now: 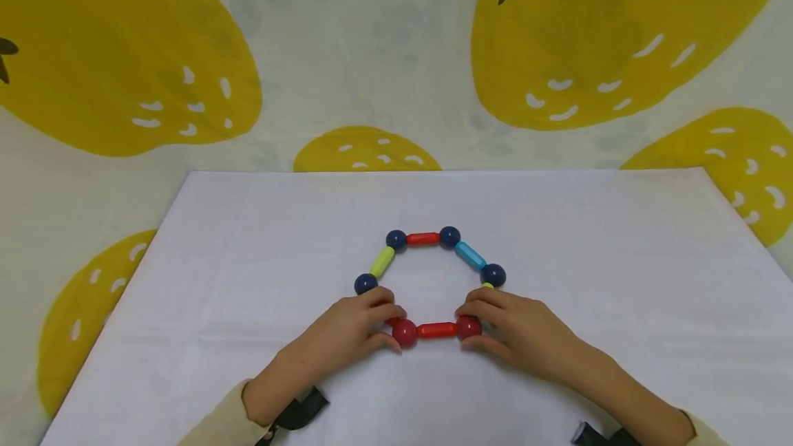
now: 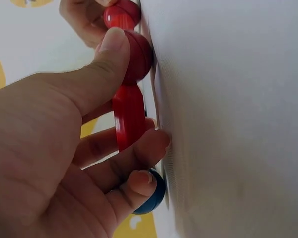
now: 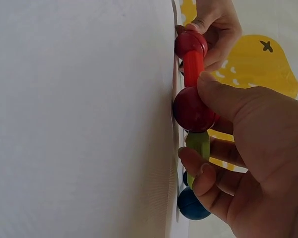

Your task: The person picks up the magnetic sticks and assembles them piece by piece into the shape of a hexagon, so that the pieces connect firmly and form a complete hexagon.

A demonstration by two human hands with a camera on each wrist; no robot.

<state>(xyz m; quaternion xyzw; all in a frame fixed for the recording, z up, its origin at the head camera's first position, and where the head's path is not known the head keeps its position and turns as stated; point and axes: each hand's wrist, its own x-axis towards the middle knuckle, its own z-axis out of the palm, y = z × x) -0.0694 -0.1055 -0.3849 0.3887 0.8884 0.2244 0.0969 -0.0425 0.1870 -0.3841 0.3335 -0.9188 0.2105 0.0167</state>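
Note:
A ring of balls joined by rods lies on the white table. My left hand (image 1: 353, 327) pinches the red ball (image 1: 405, 333) at the ring's near left corner. At the near right corner, my right hand (image 1: 520, 329) grips another red ball (image 1: 469, 327). Between the two balls runs a red rod (image 1: 436, 330). Under the left fingers is a second red rod (image 2: 129, 116), leading to a dark blue ball (image 1: 365, 285). A lime rod (image 3: 198, 144), partly behind the right fingers, joins the right red ball towards a dark blue ball (image 1: 493, 275).
The ring's far side has two dark blue balls (image 1: 396, 240) with a red rod (image 1: 423, 239) between them. A lime rod (image 1: 382, 262) and a light blue rod (image 1: 470, 255) slope down its sides. Yellow-patterned cloth (image 1: 372, 74) borders the white tabletop (image 1: 279, 226).

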